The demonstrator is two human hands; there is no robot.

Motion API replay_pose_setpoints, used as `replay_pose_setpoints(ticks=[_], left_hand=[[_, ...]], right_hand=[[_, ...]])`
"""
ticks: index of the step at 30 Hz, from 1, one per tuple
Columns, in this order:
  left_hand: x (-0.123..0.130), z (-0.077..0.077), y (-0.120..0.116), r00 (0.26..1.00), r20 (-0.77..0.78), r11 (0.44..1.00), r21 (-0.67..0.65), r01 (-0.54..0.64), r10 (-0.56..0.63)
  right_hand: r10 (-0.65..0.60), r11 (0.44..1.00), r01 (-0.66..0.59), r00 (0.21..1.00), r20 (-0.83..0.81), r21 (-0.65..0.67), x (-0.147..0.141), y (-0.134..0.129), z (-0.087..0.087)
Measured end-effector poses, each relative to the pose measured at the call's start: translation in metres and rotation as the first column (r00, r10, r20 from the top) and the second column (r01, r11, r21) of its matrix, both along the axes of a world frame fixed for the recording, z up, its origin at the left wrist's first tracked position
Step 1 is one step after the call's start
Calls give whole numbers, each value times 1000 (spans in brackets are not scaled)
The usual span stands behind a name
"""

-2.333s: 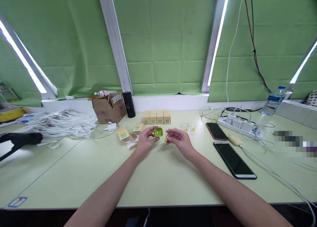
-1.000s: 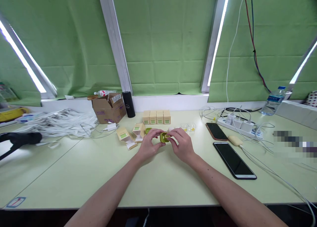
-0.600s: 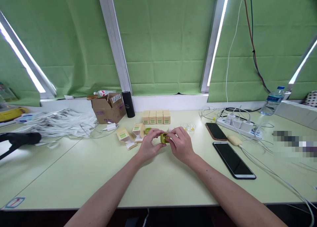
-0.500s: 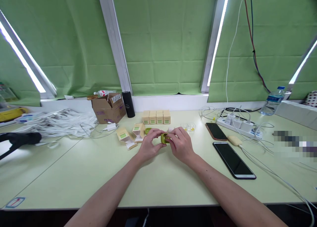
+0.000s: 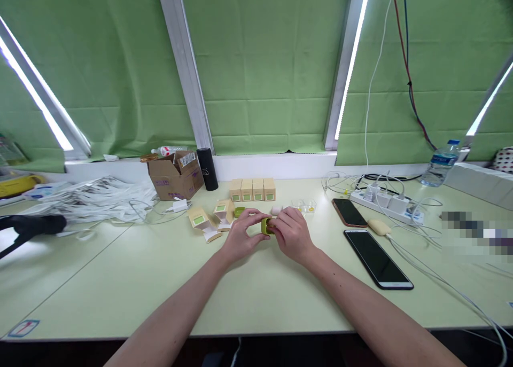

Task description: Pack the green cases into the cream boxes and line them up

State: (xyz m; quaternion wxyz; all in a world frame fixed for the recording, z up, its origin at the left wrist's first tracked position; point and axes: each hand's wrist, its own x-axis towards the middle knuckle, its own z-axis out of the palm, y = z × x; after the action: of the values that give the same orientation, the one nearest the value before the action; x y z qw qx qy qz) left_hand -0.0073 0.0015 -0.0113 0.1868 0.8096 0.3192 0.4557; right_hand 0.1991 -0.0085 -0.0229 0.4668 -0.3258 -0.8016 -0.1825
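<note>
Between thumb and fingers, my left hand (image 5: 243,237) grips a small olive-green case (image 5: 264,226), its open side turned to the right. My right hand (image 5: 294,234) has its fingertips bunched at that opening; whatever they pinch is hidden behind them. A second small olive-green piece (image 5: 239,212) lies just beyond my left hand. Two opened cardboard boxes, the nearer box (image 5: 200,220) and the other box (image 5: 223,209), rest to the left. Past my right hand are a small pale pink item (image 5: 276,210) and a clear plastic tray (image 5: 304,205) with yellowish bits.
Several closed small boxes (image 5: 252,189) stand in a row at the back. A brown carton (image 5: 175,176), a black cylinder (image 5: 207,169) and white straps (image 5: 94,201) are to the left. Rightward lie two phones, the larger phone (image 5: 378,259) nearer, and a power strip (image 5: 387,204) with cables.
My right fingertips have moved slightly deeper against the opening of the green case, and the case has turned a little. My left hand keeps its grip.
</note>
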Motion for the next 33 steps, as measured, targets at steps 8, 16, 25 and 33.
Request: replay_pose_setpoints(ticks=[8,16,25,33], left_hand=[[-2,-3,3,999,-41,998,63,-1,3],[-6,-2,6,994,-22,982,161,-100,105],[-2,-4,6,991,-44,962,249,-109,124],[-2,4,0,990,21,985,101,-143,142]], right_hand=[[105,994,-104,994,-29,46,3,3,2],[207,975,-212,975,-81,-68,8,-1,4],[222,949,-248,964,-145,-194,4,1,-5],[255,901,-359,893,-370,-245,1,5,-10]])
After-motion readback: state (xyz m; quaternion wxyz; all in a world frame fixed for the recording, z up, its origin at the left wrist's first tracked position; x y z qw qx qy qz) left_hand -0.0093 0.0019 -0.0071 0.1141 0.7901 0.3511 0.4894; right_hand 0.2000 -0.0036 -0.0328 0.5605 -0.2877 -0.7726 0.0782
